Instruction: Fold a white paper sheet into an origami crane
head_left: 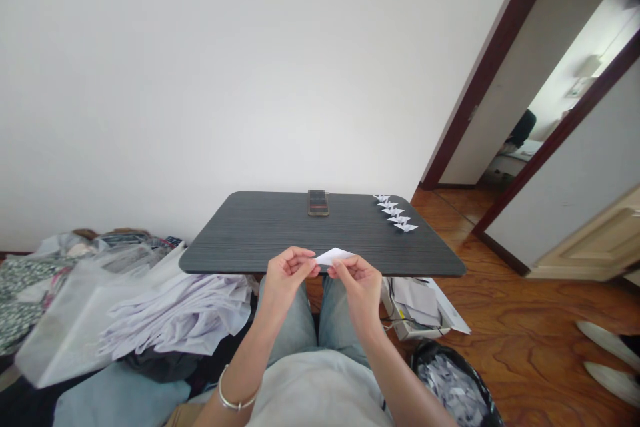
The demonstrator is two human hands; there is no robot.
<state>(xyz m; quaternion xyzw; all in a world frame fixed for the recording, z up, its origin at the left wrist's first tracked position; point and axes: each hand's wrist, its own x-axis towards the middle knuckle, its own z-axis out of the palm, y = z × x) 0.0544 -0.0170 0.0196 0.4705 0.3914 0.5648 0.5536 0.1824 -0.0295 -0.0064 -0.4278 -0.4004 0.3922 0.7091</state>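
Note:
A small folded piece of white paper [335,255] is held up just over the near edge of the dark table [260,227]. My left hand [293,267] pinches its left corner between thumb and fingers. On the other side, my right hand [357,273] grips the right end, thumb in front of the paper. The paper comes to a low peak at its top. Along the table's right side stands a slanting row of several folded white paper cranes [399,219], apart from both hands.
A phone [319,203] lies at the table's back edge. Clothes and white cloth [185,313] pile up at left. Below right are a box of paper [417,307] and a black bag of paper scraps [453,387]. A pair of shoes [610,360] shows at far right.

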